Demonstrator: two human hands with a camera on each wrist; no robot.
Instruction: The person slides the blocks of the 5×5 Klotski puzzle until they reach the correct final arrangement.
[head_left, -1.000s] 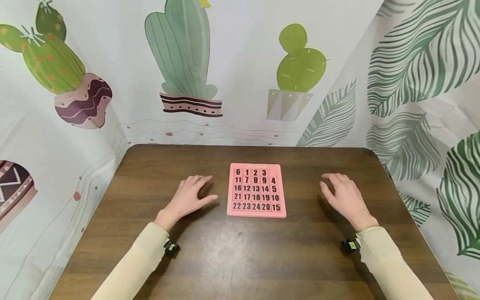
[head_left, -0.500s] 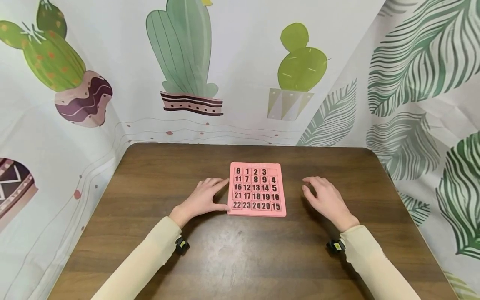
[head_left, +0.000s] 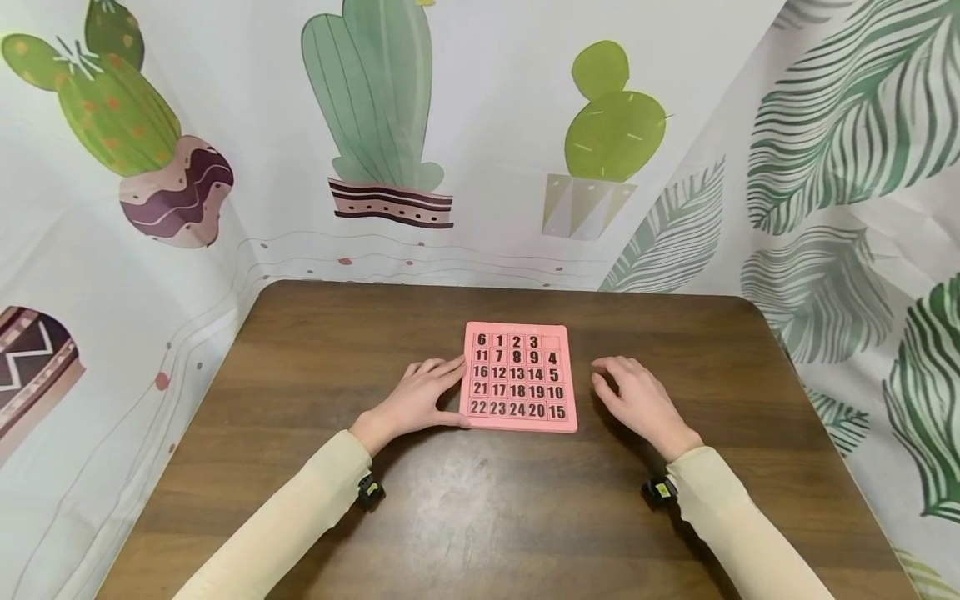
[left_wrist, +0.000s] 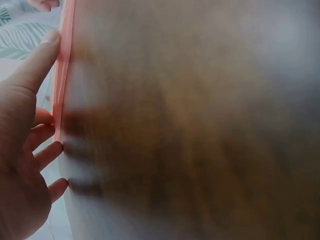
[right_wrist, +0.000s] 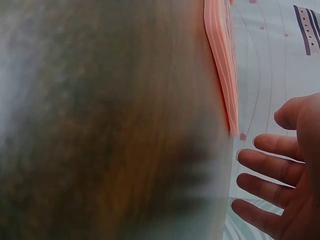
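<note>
A pink sliding number puzzle (head_left: 519, 423) lies flat on the brown table, its black-numbered tiles in rows and one blank space at the top right. My left hand (head_left: 411, 403) is at its left side, fingertips on the edge and thumb at the near left corner. In the left wrist view the thumb (left_wrist: 37, 62) touches the pink rim, with the fingers spread below it. My right hand (head_left: 643, 403) hovers just off the puzzle's right side, fingers relaxed and holding nothing. From the right wrist, the puzzle's layered edge (right_wrist: 222, 65) shows apart from those fingers (right_wrist: 267, 165).
The wood-grain table (head_left: 480, 517) has rounded far corners. Behind it and along the sides hangs a white cloth (head_left: 495, 125) printed with cacti and leaves. A small black device (head_left: 369, 492) is strapped at the left wrist, and another device (head_left: 660, 491) at the right.
Both hands have moved inward. My left hand has reached the puzzle's left edge, and my right hand has come closer to its right side. The numbers are in the same order.
</note>
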